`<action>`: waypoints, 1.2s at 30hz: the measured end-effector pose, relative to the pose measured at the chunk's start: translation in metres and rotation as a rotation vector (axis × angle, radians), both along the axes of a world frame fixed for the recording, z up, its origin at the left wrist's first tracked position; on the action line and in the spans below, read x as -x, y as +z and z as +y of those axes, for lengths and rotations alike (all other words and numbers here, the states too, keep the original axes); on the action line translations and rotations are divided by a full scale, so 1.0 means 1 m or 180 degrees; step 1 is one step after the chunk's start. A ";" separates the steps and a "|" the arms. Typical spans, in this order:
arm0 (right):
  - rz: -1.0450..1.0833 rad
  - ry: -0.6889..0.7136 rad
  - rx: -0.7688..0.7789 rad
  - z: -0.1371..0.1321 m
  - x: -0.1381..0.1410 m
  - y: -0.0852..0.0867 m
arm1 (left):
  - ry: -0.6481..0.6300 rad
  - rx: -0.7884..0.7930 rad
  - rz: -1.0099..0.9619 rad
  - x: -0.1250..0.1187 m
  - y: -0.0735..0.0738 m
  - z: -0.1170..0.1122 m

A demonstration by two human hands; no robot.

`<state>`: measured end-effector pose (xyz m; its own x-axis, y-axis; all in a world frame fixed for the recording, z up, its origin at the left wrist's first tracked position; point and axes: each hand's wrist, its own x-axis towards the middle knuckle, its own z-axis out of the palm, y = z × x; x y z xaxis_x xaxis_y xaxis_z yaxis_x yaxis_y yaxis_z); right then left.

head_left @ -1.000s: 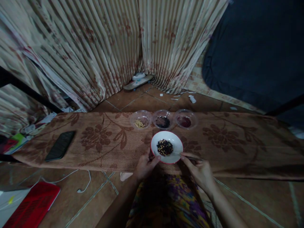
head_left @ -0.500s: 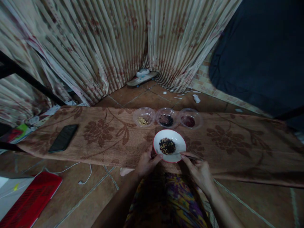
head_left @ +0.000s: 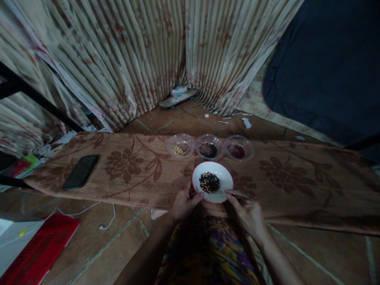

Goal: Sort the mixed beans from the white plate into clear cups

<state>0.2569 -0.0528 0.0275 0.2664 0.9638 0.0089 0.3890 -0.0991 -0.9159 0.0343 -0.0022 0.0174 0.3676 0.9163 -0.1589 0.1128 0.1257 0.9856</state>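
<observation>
A white bowl (head_left: 223, 178) with a red rim sits near the front edge of the cloth-covered table, holding a mixed heap of black and yellow beans (head_left: 209, 182). My left hand (head_left: 184, 202) grips its left rim, thumb on top. Between the fingers of my right hand (head_left: 247, 213) is a slim metal utensil (head_left: 240, 196); its tip reaches into the bowl beside the beans, and its exact kind is unclear. Behind the bowl stand three clear plastic cups: one with yellow beans (head_left: 178, 150), one with black beans (head_left: 211, 149), one with dark red beans (head_left: 237, 151).
A dark phone (head_left: 80, 172) lies on the left part of the brown floral tablecloth (head_left: 142, 182). Below left are a red basket-like object (head_left: 44, 249) and a white cable (head_left: 113, 217) on the tiled floor. Beyond the table are a skateboard (head_left: 178, 99) and striped curtains (head_left: 142, 51).
The view has shifted very slightly. Both hands, the bowl and the utensil keep nearly the same positions.
</observation>
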 end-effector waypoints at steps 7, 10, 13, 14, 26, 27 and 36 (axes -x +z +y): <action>-0.0015 0.0071 -0.0022 0.000 -0.002 -0.005 | 0.0003 0.0006 0.0020 0.000 0.003 0.000; -0.0032 0.0070 0.0044 0.000 -0.002 -0.005 | 0.0030 0.0016 0.0006 0.000 0.004 0.000; -0.0064 0.0070 0.0072 0.001 -0.002 -0.002 | 0.0018 0.0031 0.0003 0.000 0.003 0.000; -0.0062 0.0077 0.0064 0.000 -0.002 -0.001 | 0.0021 0.0036 -0.0010 0.000 0.003 0.000; -0.0344 0.0302 -0.0018 0.005 0.000 0.013 | 0.0041 0.0083 -0.0153 -0.002 0.003 0.001; -0.0380 0.0340 -0.0019 0.005 0.000 0.015 | 0.0053 0.0089 -0.0131 -0.002 0.003 0.001; -0.0597 0.0529 0.0191 0.002 0.000 0.030 | 0.0045 0.0065 -0.0147 -0.002 0.002 0.000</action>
<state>0.2570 -0.0506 0.0570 0.1033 0.9945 -0.0153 0.5672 -0.0715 -0.8205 0.0362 -0.0021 0.0193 0.3621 0.9182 -0.1608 0.0654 0.1470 0.9870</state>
